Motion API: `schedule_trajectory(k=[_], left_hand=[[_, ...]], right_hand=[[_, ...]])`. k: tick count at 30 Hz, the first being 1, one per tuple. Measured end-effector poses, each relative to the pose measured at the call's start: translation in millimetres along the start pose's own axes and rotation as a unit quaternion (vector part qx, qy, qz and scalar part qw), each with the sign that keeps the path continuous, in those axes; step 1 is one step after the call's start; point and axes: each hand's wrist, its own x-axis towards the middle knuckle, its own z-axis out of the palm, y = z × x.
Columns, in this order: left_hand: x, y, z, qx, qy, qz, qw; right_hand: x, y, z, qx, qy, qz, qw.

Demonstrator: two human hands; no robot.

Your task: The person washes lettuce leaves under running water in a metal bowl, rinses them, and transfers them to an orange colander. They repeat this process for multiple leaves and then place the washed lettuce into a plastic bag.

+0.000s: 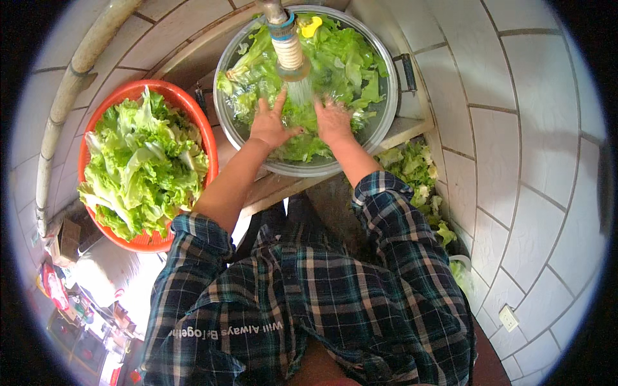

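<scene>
A large metal basin [387, 120] with a dark handle stands in the sink, filled with water and green lettuce leaves [357, 67]. Water runs into it from a faucet [292, 62] wrapped with pale cord and a blue clamp. My left hand [273, 124] lies over the leaves left of the stream, fingers spread. On the stream's right, my right hand [333, 118] reaches into the water, its fingertips partly hidden among leaves; whether it grips any cannot be told. A yellow object [310, 27] rests at the basin's far side.
An orange-red plastic colander [211, 144] heaped with lettuce stands at the left. More leaves [415, 169] lie low on the right, below the sink edge [405, 133]. A pipe [63, 91] runs up the left tiled wall; a power socket [508, 318] is on the right wall.
</scene>
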Motion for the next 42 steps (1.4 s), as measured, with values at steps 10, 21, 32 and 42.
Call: schedule_trajectory(k=[10, 21, 32, 42], left_hand=[[21.4, -4.3, -14.6, -0.488, -0.142, -0.176, 0.843], [-39.0, -49.5, -60.8, -0.455, -0.049, 0.095, 0.884], [-32.0, 30.2, -33.9, 0.196, -0.106, 0.025, 0.975], [48.3, -57.1, 20.6, -0.517, -0.241, -0.207, 0.795]], right_hand=[[5.1, 39.8, -63.6, 0.69, -0.052, 0.161, 0.704], [-22.8, 52.5, -115.0, 0.294, 0.045, 0.127, 0.946], [24.0, 0.5, 12.1, -0.068, -0.058, -0.038, 0.995], [11.0, 25.6, -85.7, 0.66, -0.132, 0.15, 0.725]])
